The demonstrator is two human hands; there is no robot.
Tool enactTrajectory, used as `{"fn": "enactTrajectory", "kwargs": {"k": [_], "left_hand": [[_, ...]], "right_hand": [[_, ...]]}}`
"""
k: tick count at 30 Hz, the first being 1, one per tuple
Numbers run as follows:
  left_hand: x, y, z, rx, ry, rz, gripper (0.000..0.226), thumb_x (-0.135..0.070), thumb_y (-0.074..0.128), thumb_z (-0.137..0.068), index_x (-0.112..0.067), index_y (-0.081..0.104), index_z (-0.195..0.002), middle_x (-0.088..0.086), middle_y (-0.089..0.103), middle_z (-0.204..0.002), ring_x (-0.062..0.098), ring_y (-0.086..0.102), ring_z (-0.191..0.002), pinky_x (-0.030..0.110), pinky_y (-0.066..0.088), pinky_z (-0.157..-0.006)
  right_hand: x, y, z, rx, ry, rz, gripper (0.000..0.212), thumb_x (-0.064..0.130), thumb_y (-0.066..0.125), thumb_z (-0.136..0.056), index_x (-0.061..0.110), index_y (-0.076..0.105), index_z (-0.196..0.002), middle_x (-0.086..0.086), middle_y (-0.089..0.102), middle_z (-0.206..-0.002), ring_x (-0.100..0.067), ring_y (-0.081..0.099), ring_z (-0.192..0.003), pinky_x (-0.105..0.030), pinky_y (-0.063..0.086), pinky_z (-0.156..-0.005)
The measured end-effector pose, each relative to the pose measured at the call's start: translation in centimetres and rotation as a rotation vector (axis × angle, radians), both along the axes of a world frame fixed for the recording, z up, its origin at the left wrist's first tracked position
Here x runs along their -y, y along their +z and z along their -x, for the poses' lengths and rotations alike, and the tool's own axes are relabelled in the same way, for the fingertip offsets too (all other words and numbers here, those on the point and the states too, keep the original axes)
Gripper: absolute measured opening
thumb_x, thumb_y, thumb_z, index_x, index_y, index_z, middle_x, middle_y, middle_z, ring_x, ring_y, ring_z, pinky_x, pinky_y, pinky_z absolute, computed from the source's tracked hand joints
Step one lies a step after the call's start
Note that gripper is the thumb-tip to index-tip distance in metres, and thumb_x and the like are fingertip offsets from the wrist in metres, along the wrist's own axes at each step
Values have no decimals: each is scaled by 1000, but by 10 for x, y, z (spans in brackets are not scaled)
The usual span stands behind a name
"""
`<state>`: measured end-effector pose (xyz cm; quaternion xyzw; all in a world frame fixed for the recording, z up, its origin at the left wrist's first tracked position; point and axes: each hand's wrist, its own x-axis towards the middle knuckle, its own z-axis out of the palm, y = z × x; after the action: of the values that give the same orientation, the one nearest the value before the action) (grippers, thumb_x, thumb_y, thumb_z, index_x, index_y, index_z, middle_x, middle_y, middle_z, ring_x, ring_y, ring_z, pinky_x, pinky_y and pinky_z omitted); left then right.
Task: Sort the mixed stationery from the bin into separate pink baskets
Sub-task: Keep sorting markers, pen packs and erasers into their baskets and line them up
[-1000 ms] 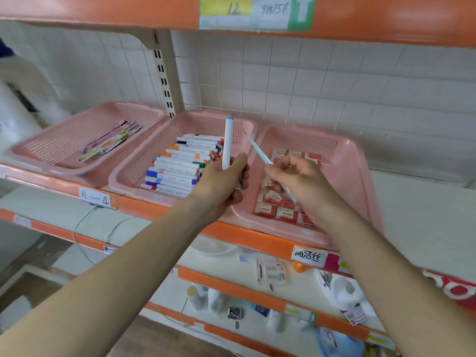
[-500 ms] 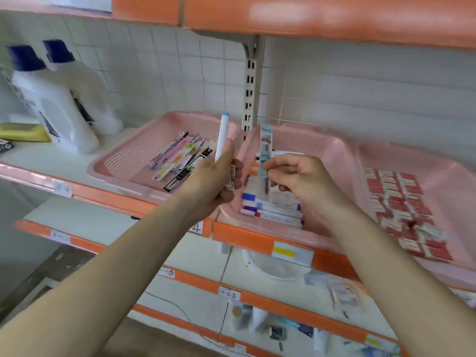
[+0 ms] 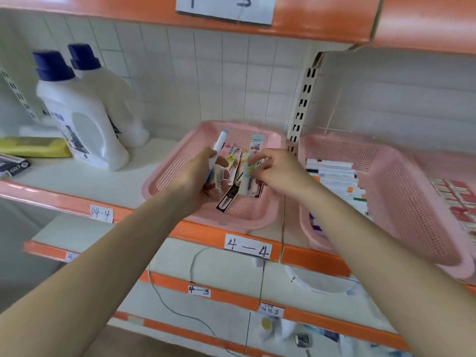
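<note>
While the left hand (image 3: 198,176) grips a white marker (image 3: 220,143) upright, the right hand (image 3: 280,171) pinches a carded pen (image 3: 253,153), long axis 12-to-6, over the packet basket (image 3: 164,173); the marker basket (image 3: 386,202) lies at 3 o'clock.
</note>
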<state>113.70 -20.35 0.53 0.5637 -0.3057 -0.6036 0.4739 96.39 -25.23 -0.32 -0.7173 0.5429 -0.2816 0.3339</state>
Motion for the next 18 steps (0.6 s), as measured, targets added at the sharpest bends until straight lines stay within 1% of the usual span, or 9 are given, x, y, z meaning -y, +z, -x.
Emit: {"fn": "enactTrajectory", "kwargs": {"k": [3, 5, 7, 9, 11, 13, 15, 16, 18], "left_hand": [[9, -3, -4, -23, 5, -22, 24, -26, 38, -95, -12, 54, -86, 4, 55, -67, 17, 46, -54, 21, 28, -48], [12, -6, -6, -41, 16, -40, 26, -24, 39, -95, -11, 57, -83, 5, 57, -70, 18, 46, -58, 22, 31, -49], [14, -8, -8, -35, 16, -56, 29, -25, 40, -97, -12, 58, -80, 6, 58, -71, 18, 46, -58, 21, 32, -47], [15, -8, -9, -13, -1, -58, 31, -27, 41, -101, -12, 59, -80, 5, 58, -73, 17, 48, -58, 21, 33, -46], [16, -7, -9, 0, -21, -53, 30, -28, 43, -102, -12, 59, -83, 6, 59, -76, 17, 51, -57, 22, 34, -47], [19, -6, -9, 18, -39, -46, 28, -28, 44, -103, -12, 58, -84, 6, 58, -77, 17, 51, -57, 24, 31, -50], [21, -5, -9, 64, -55, -34, 28, -28, 45, -103, -13, 59, -84, 5, 58, -77, 17, 50, -58, 24, 29, -50], [23, -4, -8, 87, -65, -28, 28, -29, 46, -102, -13, 59, -82, 5, 58, -76, 17, 50, -57, 23, 28, -48], [25, -2, -4, 130, -94, -10, 29, -30, 48, -101, -14, 59, -80, 4, 58, -73, 17, 50, -57, 22, 25, -47]], "right_hand": [[18, -10, -19, -161, 21, 1, 23, 9, 69, -88, 23, 68, -105, 0, 67, -96, -13, 66, -74, -18, 51, -54], [25, -17, -29, -295, 57, 9, 23, 8, 68, -88, 20, 67, -108, -4, 64, -101, -18, 65, -76, -26, 55, -61], [29, -24, -35, -458, 105, 43, 25, 10, 66, -88, 19, 65, -111, -6, 65, -107, -24, 65, -87, -34, 55, -71], [28, -27, -38, -704, 143, 119, 26, 10, 60, -88, 19, 62, -112, -4, 62, -109, -24, 61, -90, -33, 49, -70], [27, -27, -41, -873, 175, 181, 21, 8, 56, -88, 17, 63, -106, -4, 62, -103, -24, 55, -82, -31, 42, -65], [25, -23, -39, -834, 147, 224, 13, 13, 57, -90, 18, 64, -99, -4, 63, -98, -23, 57, -79, -28, 38, -60], [25, -16, -30, -637, 64, 330, 11, 16, 55, -94, 19, 65, -98, -2, 65, -95, -22, 62, -81, -27, 37, -54], [26, -12, -24, -513, 17, 419, 12, 17, 56, -95, 19, 66, -102, -1, 67, -99, -21, 63, -86, -26, 42, -58], [26, -3, -11, -362, -22, 622, 24, 18, 63, -93, 17, 64, -117, 1, 64, -116, -21, 58, -106, -31, 48, -79]]}}
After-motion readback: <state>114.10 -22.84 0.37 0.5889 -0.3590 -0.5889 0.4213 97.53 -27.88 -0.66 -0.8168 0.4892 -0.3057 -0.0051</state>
